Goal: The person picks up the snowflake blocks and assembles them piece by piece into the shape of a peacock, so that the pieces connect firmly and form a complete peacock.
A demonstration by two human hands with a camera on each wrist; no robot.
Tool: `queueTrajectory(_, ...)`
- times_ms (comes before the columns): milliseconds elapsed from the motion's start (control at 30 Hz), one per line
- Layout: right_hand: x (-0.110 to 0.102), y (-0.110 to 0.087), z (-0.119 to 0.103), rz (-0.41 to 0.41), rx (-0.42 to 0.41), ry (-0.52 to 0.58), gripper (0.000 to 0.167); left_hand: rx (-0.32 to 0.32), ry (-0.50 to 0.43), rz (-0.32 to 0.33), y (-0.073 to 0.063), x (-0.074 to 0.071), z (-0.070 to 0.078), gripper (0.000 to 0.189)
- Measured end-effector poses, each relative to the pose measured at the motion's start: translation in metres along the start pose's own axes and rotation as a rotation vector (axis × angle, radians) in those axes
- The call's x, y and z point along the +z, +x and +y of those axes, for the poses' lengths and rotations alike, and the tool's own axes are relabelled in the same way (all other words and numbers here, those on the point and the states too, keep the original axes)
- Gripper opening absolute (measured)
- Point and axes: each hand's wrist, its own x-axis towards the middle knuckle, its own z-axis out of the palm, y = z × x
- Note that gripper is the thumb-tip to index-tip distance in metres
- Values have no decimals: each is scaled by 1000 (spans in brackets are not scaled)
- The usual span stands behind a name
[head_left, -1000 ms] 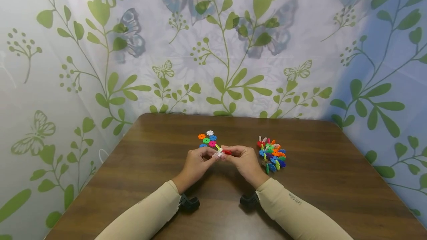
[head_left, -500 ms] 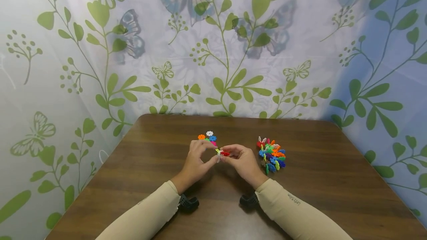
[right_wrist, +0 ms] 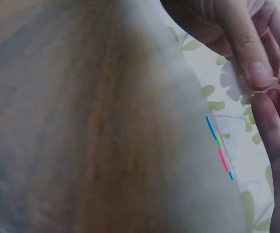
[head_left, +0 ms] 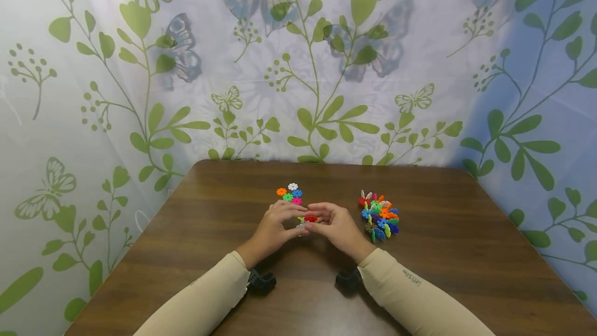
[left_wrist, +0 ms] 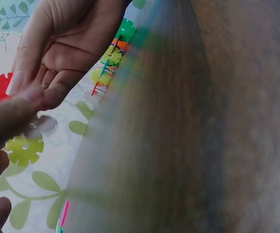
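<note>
Both hands meet over the middle of the table around a small cluster of joined flower-shaped plastic discs. My left hand (head_left: pixel 270 227) pinches the white disc (right_wrist: pixel 233 85), its thumb lying across it. My right hand (head_left: pixel 340 229) pinches the cluster at the red disc (left_wrist: pixel 1 86). From the same cluster, a yellow disc (left_wrist: pixel 24 150) sticks out beside the left thumb in the left wrist view. Fingers hide much of the cluster in the head view.
Beyond the left hand lie several loose flat discs, among them an orange disc (head_left: pixel 281 191) and a green disc (head_left: pixel 287 197). A pile of joined multicoloured discs (head_left: pixel 380 217) sits right of the right hand on the brown wooden table (head_left: pixel 434 253). A leaf-patterned curtain (head_left: pixel 298 92) hangs behind.
The left hand's fingers lifted off the cluster and then came back toward the right fingertips. The cluster has tilted and dropped slightly toward me. The pile on the right is unmoved.
</note>
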Motion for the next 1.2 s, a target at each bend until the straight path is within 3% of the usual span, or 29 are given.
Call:
queueTrajectory(167, -2, 1, -2, -36, 29, -3, 41, 20, 26, 1, 1, 1, -1, 43)
queueTrajectory(367, 0, 0, -6, -33, 49, -38, 40, -6, 42, -31, 3, 3, 1, 41)
queueTrajectory(500, 4, 0, -9, -22, 64, -1, 42, -16, 52, -13, 3, 3, 2, 37)
queueTrajectory(633, 5, 1, -9, -15, 94, 54, 43, -55, 55, 46, 3, 3, 0, 35)
queueTrajectory(800, 8, 9, -6, 13, 111, 120, 40, -192, 10, 225, 4, 5, -3, 37)
queueTrajectory(967, 12, 19, -2, 67, 160, -35, 35, -324, -131, 344, 5, 4, -4, 53)
queueTrajectory(1067, 14, 26, 3, 78, 193, -173, 32, -359, -185, 360, 4, 2, -4, 61)
queueTrajectory(1200, 18, 35, 11, 62, 181, -303, 30, -370, -191, 360, 2, 1, -6, 64)
